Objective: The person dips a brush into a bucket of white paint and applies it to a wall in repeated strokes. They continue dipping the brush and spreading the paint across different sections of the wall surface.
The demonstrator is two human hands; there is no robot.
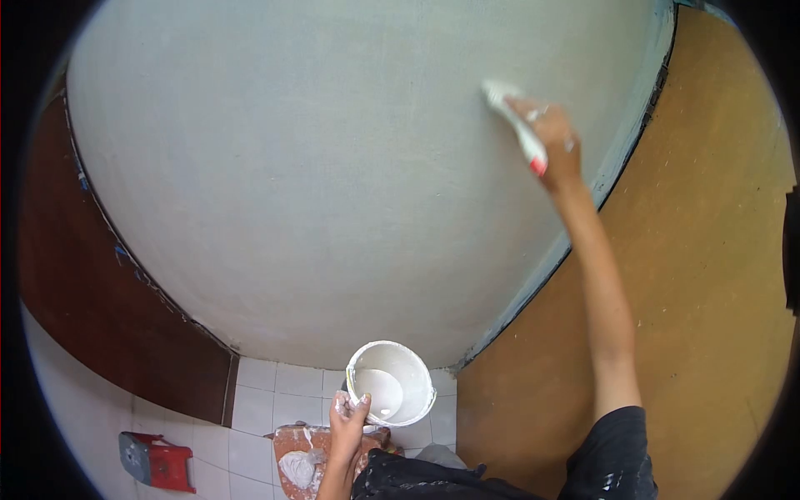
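- Head view, grips. The right hand was raised far above and right of the bucket, its fingers wrapped round the handle of a brush. The bristle end lay against the pale wall and the red butt of the handle pointed down towards the wrist.
- The left hand was just below the bucket's left edge and pinched its rim, thumb over the lip and fingers underneath. The hand was smeared white.
- Head view, progress. The bucket held only a shallow pool of white paint (its inner walls were coated well above that level), so much of the paint appeared used.
- Above the bucket the pale wall read as one even, slightly grey-white coat. No edge between covered and bare plaster could be told, so what was left could not be judged with any certainty. The brush stood near the wall's upper right margin.
- Head view, room. An ochre wall met the pale wall right of the bucket, and a dark red-brown panel ran to its left.
- Below the bucket lay a white tiled floor, with a red stool far to the lower left and a paint-spattered orange surface directly beneath.
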